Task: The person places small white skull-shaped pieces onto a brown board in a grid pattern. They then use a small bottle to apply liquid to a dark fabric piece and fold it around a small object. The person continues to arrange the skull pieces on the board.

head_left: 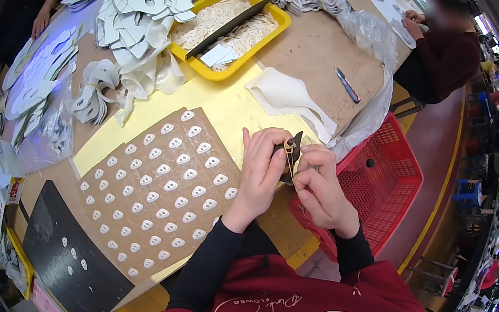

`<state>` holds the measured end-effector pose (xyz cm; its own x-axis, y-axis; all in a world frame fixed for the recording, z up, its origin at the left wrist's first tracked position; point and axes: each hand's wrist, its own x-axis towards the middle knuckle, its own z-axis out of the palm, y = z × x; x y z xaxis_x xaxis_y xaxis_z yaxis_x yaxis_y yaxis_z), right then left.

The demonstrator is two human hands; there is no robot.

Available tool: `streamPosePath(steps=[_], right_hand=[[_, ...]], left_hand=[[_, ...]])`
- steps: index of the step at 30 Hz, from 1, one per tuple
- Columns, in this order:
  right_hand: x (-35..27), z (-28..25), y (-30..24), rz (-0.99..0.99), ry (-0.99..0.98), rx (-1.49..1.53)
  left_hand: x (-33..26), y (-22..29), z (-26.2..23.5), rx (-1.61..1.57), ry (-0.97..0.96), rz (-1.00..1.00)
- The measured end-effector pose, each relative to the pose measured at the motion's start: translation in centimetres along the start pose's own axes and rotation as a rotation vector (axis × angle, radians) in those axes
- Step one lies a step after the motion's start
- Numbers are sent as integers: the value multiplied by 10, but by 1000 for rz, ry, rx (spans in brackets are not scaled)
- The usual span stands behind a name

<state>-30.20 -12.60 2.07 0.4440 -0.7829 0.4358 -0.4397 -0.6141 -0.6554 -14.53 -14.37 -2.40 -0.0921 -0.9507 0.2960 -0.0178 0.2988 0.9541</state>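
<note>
Both my hands meet over the table's near edge. My left hand pinches a small dark wedge-shaped piece that carries a pale cream loop-shaped part. My right hand holds the same dark piece from below, with its fingers curled around the lower end. Just left of my hands lies a brown board covered with rows of several small white oval pieces.
A yellow tray of cream parts stands behind. A white cut piece, a pen, heaps of white cut shapes, a black board and a red basket surround me. Another person sits on the right.
</note>
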Motion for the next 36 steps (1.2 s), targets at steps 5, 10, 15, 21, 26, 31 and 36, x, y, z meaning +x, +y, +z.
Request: streamPosePath(steps=[5, 10, 15, 21, 26, 31, 36], right_hand=[[7, -8, 6, -206, -64, 109], [-2, 11, 5, -192, 81, 237], [-13, 36, 4, 580, 633, 1485], [15, -17, 22, 851, 250, 1850], [40, -36, 10, 434, -177, 688], [32, -27, -24, 133, -227, -54], [0, -7, 3, 324, 153, 157]], left_hand=[[-1, 0, 0, 20, 10, 10], [-4, -2, -4, 36, 7, 3], [-3, -4, -4, 13, 8, 7], [-1, -2, -3, 59, -83, 43], [2, 4, -1, 54, -128, 21], [5, 6, -3, 93, -144, 57], [2, 5, -5, 55, -127, 17]])
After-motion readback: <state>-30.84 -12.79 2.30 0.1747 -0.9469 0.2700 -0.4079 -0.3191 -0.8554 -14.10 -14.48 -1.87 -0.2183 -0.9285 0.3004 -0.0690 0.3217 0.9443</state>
